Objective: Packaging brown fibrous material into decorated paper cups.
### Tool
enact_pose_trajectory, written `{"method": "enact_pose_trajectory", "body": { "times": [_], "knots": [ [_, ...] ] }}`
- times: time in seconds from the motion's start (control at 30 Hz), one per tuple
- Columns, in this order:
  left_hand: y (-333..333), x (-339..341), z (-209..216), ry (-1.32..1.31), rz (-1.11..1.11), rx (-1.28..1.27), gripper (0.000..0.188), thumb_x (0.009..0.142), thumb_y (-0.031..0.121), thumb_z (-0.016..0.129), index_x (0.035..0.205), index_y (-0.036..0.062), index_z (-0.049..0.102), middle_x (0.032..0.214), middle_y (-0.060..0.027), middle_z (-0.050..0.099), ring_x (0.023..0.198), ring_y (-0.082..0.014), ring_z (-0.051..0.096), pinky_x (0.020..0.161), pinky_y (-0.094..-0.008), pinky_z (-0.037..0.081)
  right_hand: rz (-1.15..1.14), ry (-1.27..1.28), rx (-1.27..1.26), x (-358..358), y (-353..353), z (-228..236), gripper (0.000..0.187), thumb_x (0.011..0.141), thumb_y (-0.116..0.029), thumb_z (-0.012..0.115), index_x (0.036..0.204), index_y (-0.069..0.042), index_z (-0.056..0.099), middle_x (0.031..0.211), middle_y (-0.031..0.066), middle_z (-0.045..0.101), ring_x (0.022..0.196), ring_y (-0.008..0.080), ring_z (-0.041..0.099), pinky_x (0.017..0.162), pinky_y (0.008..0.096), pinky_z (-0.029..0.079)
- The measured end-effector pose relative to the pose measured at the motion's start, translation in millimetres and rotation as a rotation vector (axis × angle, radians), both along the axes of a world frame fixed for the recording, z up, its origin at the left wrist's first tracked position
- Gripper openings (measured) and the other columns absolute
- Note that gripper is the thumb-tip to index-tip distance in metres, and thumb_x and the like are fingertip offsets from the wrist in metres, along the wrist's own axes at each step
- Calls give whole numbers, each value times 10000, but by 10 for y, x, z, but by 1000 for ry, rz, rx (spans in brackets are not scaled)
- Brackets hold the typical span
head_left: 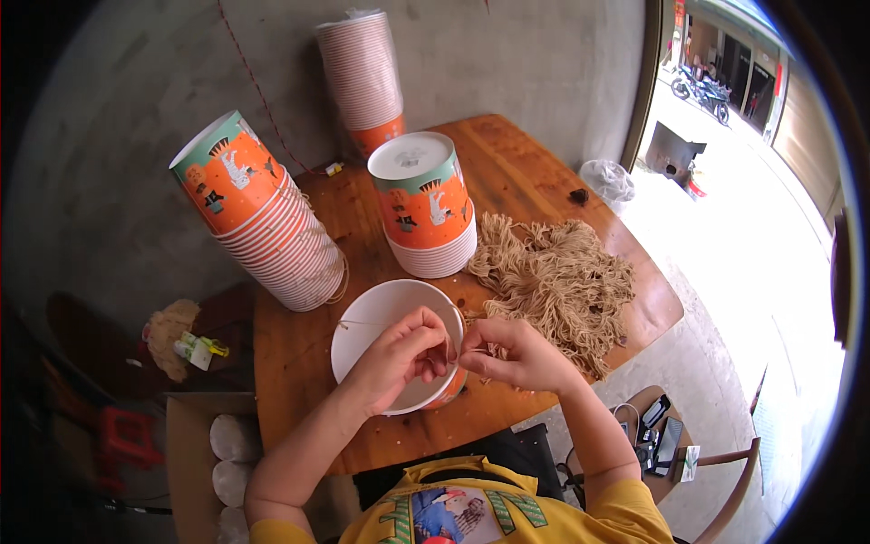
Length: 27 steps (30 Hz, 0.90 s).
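1. White inside, the open bucket (352, 352) sits mouth-up at the near part of the wooden table (512, 177), close to the body; clock directions run from it, twelve pointing away. This probably keeps its rim within easy reach of both hands.

2. A thin cord (367, 323) crosses the mouth from the rim at nine o'clock and goes out of sight behind the left hand (399, 358).

3. That hand hangs over the mouth, its fingers curled with the thumb near them; I cannot tell whether they are clamped on the cord.

4. At three o'clock, the right hand (512, 354) brings thumb and forefinger close together, facing the left fingertips. Any strand between them is too fine to confirm. Such closeness suits small, precise handling.

5. Between two and three, a loose heap of tan cords (562, 281) lies beside the right hand, presumably for easy picking.

6. Upside-down nested buckets (424, 218) stand near twelve, and a taller stack (249, 204) at ten to eleven; nesting likely saves table room.

7. Farther off, just before twelve, a plastic-wrapped stack (360, 77) stands near the wall, perhaps wrapped against dust.
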<state>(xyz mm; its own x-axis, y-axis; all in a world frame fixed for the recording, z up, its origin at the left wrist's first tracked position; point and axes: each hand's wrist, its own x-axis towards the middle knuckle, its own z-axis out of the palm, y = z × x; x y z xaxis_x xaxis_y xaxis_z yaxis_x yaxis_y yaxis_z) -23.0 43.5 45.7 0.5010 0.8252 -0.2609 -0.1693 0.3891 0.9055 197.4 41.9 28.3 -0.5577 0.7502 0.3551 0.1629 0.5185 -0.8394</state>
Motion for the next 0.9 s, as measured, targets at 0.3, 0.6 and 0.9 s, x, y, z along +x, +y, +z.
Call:
{"method": "enact_pose_trajectory", "body": {
  "times": [0.3,0.6,0.9],
  "knots": [
    [36,-22,-58,112,13,114,97,991,166,491,935,94,524,840,-34,597,696,-99,568,618,-220,454,-73,-57,-35,-172,-38,-102,138,886,-158,683,917,-44,610,784,81,628,714,211,602,635,339,468],
    [-57,-22,-62,143,-70,154,119,986,102,541,1067,16,558,891,-14,583,782,-71,532,740,-221,470,113,-70,97,-12,160,76,146,896,-185,670,925,-45,638,853,92,639,838,243,619,723,357,488],
    [-58,19,-143,308,-7,330,162,974,127,574,1072,2,605,917,-13,604,842,-58,548,769,-227,459,111,-159,384,-81,190,258,126,857,-149,698,909,-55,631,853,70,597,809,255,593,689,348,485]
  ]
}}
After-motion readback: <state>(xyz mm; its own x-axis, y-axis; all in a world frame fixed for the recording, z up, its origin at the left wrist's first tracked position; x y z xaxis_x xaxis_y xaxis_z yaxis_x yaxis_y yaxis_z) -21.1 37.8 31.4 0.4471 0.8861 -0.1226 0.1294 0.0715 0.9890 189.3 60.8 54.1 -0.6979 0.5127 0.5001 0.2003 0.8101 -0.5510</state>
